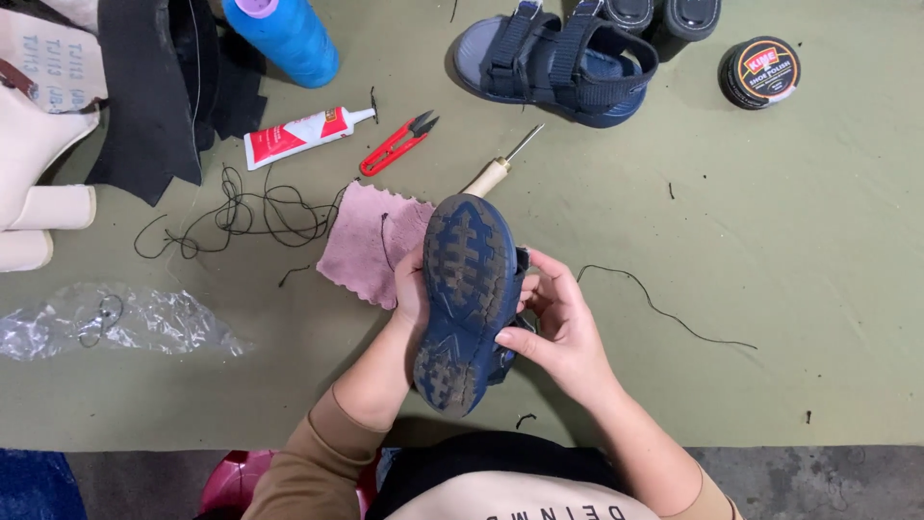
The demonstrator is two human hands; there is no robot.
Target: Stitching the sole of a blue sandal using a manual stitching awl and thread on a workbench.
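Observation:
A small navy sandal is held sole-up over the olive cloth, its dusty tread facing me. My left hand grips its left edge from behind. On the right side, my right hand holds the strap area, thumb pressing the sole's rim. A wooden-handled awl lies just beyond the sandal's toe. A pink cloth scrap sits under my left hand.
The matching navy sandal lies at the top centre beside a round polish tin. Red thread snips, a glue tube, a blue thread cone, tangled black thread, crumpled plastic and black leather lie left.

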